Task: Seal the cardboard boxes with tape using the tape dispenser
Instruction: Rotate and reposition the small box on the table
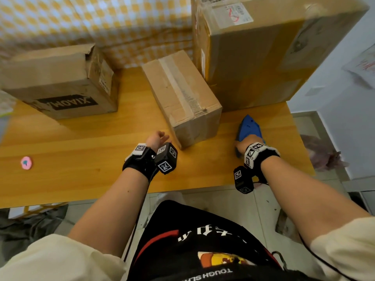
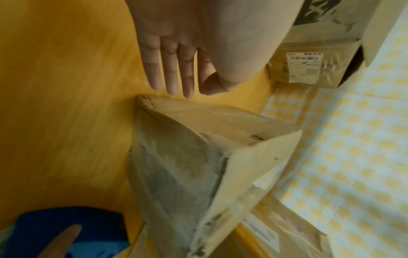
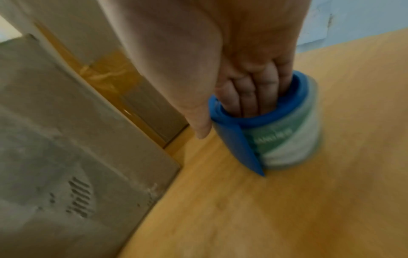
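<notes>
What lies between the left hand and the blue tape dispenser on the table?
The middle cardboard box: in the head view its near corner stands between the left hand and the tape dispenser, which the right hand grips.

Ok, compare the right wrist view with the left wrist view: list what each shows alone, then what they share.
Right wrist only: the right hand with its fingers tucked inside the blue tape dispenser, gripping it on the table, and the tape roll's green-and-white print.

Left wrist only: the left hand, fingers straight, hovering just short of the small box's corner, plus the torn box with a barcode label and the checkered cloth.

Both: the small box, the wooden table and the dispenser's blue.
</notes>
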